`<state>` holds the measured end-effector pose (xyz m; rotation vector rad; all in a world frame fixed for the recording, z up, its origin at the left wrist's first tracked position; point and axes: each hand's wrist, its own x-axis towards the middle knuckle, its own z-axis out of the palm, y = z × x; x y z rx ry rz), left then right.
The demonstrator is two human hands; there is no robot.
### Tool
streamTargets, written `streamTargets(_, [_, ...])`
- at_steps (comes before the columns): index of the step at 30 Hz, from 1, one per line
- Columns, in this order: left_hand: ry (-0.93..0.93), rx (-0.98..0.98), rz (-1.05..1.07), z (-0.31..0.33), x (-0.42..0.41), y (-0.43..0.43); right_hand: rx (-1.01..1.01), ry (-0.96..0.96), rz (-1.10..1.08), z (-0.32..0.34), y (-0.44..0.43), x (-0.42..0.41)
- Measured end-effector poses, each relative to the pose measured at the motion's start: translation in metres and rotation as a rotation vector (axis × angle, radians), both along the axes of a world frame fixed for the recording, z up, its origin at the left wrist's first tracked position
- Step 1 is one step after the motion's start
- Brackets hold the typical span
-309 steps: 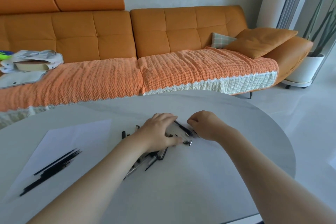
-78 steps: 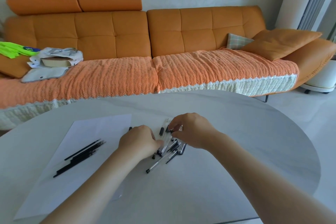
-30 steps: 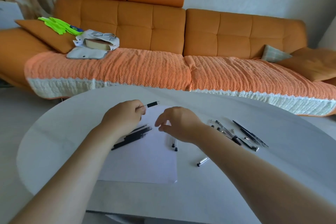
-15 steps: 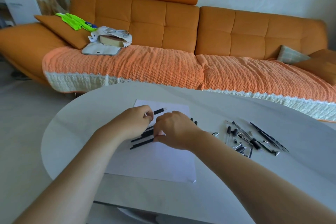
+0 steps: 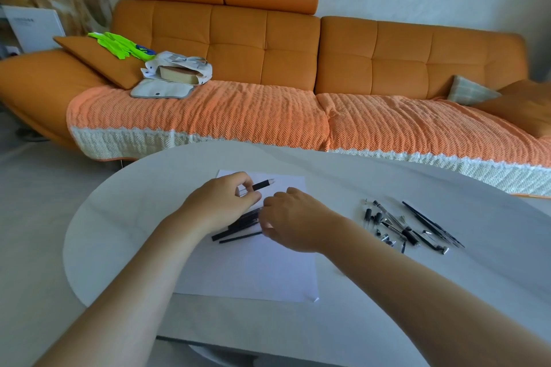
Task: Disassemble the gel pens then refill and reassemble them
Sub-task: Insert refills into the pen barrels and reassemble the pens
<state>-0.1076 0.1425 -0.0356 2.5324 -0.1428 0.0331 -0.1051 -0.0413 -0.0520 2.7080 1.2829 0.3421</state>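
My left hand [image 5: 219, 205] holds a pen barrel [image 5: 262, 185] with a black grip, its tip sticking out to the right above the white paper sheet [image 5: 253, 265]. Under both hands, on the sheet, lies a bundle of black refills [image 5: 235, 228]. My right hand [image 5: 293, 222] rests on the right end of that bundle, fingers curled down onto it; whether it grips a refill is hidden. A scatter of taken-apart pen parts [image 5: 408, 228] lies on the table [image 5: 387, 292] to the right of my right hand.
The round white table's left edge curves close to the sheet. An orange sofa [image 5: 298, 68] stands behind the table, with a bag, a book and green gloves on its left part.
The view swung left from the pen parts to the sheet. My left hand brought the pen barrel over the paper, and my right hand came down onto the refill bundle.
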Motion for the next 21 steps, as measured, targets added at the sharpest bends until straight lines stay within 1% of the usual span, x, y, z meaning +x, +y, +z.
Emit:
streamTargets(1, [0.001,0.004,-0.003,0.000,0.000,-0.001,0.015,0.027,-0.019,0.000,-0.005,-0.001])
streamTargets(4, [0.021,0.047,-0.034,0.000,0.002,-0.007,0.111,0.209,-0.094,0.000,-0.014,-0.006])
streamTargets(5, [0.029,0.058,-0.043,0.000,0.002,-0.009,0.148,0.238,-0.116,-0.001,-0.015,-0.006])
streamTargets(8, [0.043,0.063,-0.051,-0.002,0.005,-0.012,0.240,0.199,-0.156,-0.004,-0.013,-0.006])
streamTargets(10, [0.042,0.081,-0.029,-0.003,0.006,-0.008,0.263,0.162,-0.133,-0.006,-0.009,-0.004])
streamTargets(15, [0.067,0.066,-0.002,-0.007,0.004,0.007,0.197,0.226,-0.119,-0.004,0.004,0.001])
streamTargets(19, [0.108,0.017,-0.045,-0.009,0.002,0.013,0.037,0.288,-0.160,0.004,0.011,0.007])
streamTargets(21, [0.112,0.001,-0.043,-0.008,0.001,0.015,-0.045,0.237,-0.126,0.006,0.013,0.009])
